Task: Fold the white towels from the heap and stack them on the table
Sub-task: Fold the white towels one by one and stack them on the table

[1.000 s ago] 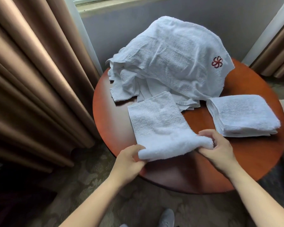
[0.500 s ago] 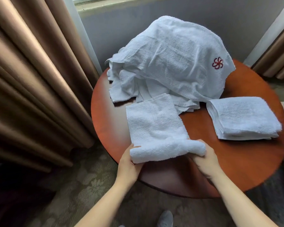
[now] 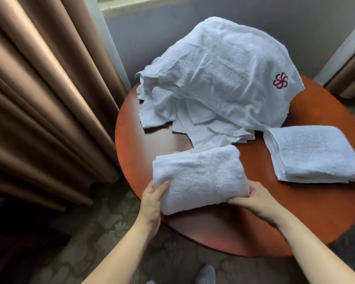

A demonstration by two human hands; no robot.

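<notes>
The folded towel point(image 3: 199, 177) lies at the near edge of the round wooden table point(image 3: 295, 212), doubled into a thick, compact rectangle. The left hand point(image 3: 152, 203) grips its near left corner, thumb on top and the fingers hidden underneath. The right hand point(image 3: 256, 203) holds the near right corner with its fingers curled round the edge. Both hands are closed on the cloth.

Its folding looks finished or nearly so. What seems to be left for this piece is carrying it to the stack of folded towels point(image 3: 314, 152), which sits apart to the right of the right hand and a little farther away. That stack shows several layers at its side, so a few towels are already done.

Beyond both hands, the heap point(image 3: 219, 78) rises high at the far side of the table, with loose corners spilling down almost to the held towel's far edge. By its bulk, most of the task is left.

The only mark is a red pinwheel emblem point(image 3: 280, 80) embroidered on the heap's top towel, far right of the grip. It has no letters, and no other writing is visible.

Brown curtains point(image 3: 39, 99) hang to the left of the left hand.
</notes>
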